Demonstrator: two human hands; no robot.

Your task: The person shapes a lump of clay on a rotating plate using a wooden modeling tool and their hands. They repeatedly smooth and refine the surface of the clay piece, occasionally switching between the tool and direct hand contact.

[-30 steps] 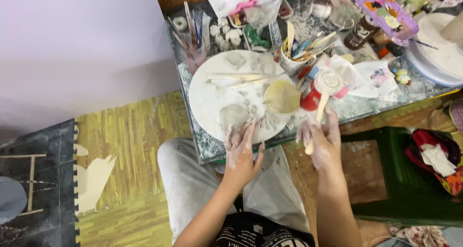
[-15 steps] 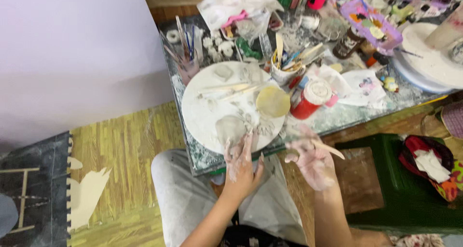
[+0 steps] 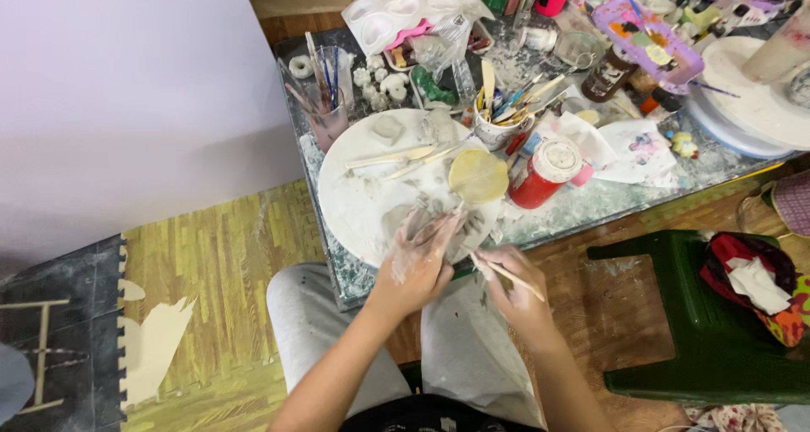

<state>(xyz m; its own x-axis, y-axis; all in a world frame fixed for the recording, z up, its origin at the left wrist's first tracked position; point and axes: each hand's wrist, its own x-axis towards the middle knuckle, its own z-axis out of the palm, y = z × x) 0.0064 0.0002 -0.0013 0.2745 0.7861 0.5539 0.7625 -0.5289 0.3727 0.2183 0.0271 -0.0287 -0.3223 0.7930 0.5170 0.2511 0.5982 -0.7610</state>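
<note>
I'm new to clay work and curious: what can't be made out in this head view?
- Clay under the clay-smeared left hand: covered by its fingers.
- Thin wooden stick in the right hand: working end blurred.
- Round white turntable: cut off by the right edge.

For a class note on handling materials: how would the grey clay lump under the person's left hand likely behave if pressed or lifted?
The clay lump looks wet and smeared on the round white board, so it probably dents easily. The left hand is coated grey, suggesting it sticks. Lifted, it would likely sag.
</note>
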